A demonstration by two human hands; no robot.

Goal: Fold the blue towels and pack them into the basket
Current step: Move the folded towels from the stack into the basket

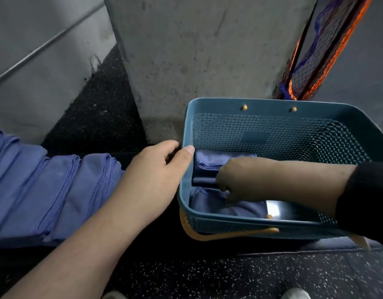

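Gripping the left wall of the teal basket (272,105), the left hand (156,169) is seen with its thumb hooked over the rim and its fingers curled round the outside. The right hand (236,180) is reached down inside the basket, its fingers bent onto a folded blue towel (207,162) lying against the left wall; whether the cloth is pinched or only pressed cannot be told. A second folded towel (210,205) is laid just beside the first, nearer the front wall, and a bright reflective patch (273,209) is seen on the basket floor next to it. A black sleeve (367,199) is worn on the right arm. A tan handle (218,235) is hung down over the basket's front wall. Left of the basket, a pile of blue towels (39,186) is spread on the dark speckled floor (207,275). Behind the basket, a concrete pillar (197,50) is stood, with orange and blue netting (320,50) to its right.
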